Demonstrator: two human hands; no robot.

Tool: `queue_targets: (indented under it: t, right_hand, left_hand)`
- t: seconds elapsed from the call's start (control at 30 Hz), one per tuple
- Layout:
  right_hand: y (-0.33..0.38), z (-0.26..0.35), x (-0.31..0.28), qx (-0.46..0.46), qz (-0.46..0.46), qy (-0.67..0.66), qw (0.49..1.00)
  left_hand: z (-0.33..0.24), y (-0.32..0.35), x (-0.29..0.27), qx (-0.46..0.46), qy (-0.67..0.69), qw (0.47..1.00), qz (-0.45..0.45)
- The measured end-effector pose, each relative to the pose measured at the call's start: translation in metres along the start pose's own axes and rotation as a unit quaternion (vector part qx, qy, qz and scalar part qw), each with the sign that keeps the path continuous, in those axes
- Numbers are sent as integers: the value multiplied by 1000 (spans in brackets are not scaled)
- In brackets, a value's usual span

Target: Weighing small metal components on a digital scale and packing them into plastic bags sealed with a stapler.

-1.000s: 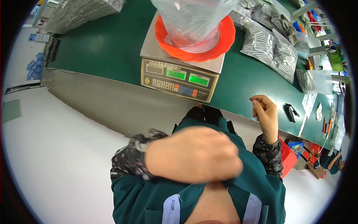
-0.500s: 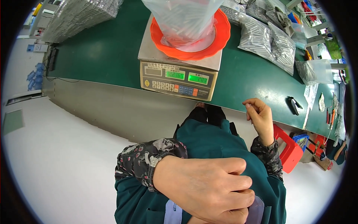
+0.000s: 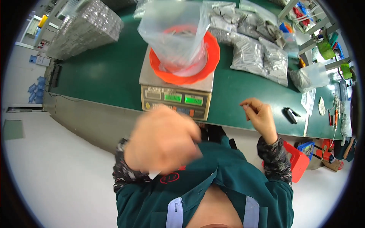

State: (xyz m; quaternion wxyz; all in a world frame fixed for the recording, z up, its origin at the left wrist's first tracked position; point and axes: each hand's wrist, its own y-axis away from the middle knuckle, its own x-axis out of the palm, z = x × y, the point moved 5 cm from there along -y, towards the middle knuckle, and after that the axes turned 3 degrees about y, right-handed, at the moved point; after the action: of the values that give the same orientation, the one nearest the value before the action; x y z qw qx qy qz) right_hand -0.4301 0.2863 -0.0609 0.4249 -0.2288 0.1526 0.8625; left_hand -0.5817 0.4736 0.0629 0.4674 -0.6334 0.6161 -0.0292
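Observation:
My left hand (image 3: 163,138) is raised in front of my chest, between me and the scale's front edge. It is smeared by motion, so its fingers do not read clearly. A small white scrap (image 3: 154,174) shows just below it; whether the hand holds it I cannot tell. My right hand (image 3: 261,118) hovers by the table's near edge, thumb and forefinger pinched together; anything between them is too small to name. A digital scale (image 3: 205,104) with lit green displays carries an orange scalloped basin (image 3: 213,57). In the basin stands an open clear plastic bag (image 3: 171,38), with greyish contents partly visible.
Clear bags of grey tube-like pieces (image 3: 249,55) lie right of the scale on the green table (image 3: 99,76). Nearby are a black stapler (image 3: 291,115) and another part-filled bag (image 3: 310,78). A silvery wrapped stack (image 3: 89,30) stands far left; a red stool (image 3: 298,163) is at right.
My left hand has moved up and forward from low across my chest toward the scale. My right hand keeps its pinch with little movement. The view has shifted, showing more of the far table.

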Motion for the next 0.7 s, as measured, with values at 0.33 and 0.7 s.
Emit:
queue_targets:
  t: [0.33, 0.7]
  right_hand:
    - [-139, 186, -5, -474, 59, 430, 766]
    - [-187, 184, 29, -583, 56, 534, 610]
  left_hand:
    - [111, -27, -85, -332, -223, 911, 101]
    - [114, -30, -78, -185, -438, 879, 32]
